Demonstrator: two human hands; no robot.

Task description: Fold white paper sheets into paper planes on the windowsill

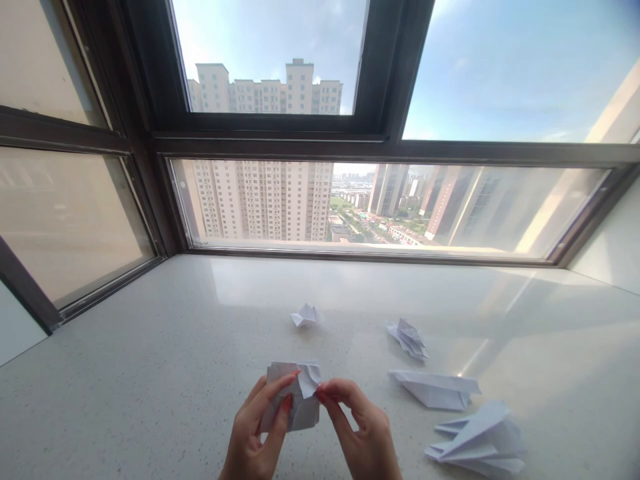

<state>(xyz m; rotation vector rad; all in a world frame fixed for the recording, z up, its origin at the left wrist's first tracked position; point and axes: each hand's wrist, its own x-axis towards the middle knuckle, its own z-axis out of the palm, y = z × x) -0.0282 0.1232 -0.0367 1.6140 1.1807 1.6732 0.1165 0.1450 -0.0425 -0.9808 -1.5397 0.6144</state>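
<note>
A folded piece of white paper (306, 415), roughly square with several layers, is held between my hands above the speckled sill. My left hand (257, 427) grips its left side, thumb and fingers closed on it. At its right edge, my right hand (357, 423) pinches a raised flap between thumb and index finger. The paper's underside and some of my fingers are hidden.
On the white speckled windowsill (125, 400), a small folded paper (307, 316) lies ahead of my hands. To the right lie a crumpled-looking folded paper (409, 339), a paper boat-like fold (437, 389) and a larger pointed paper fold (480, 440). A dark window frame (280, 148) borders the back.
</note>
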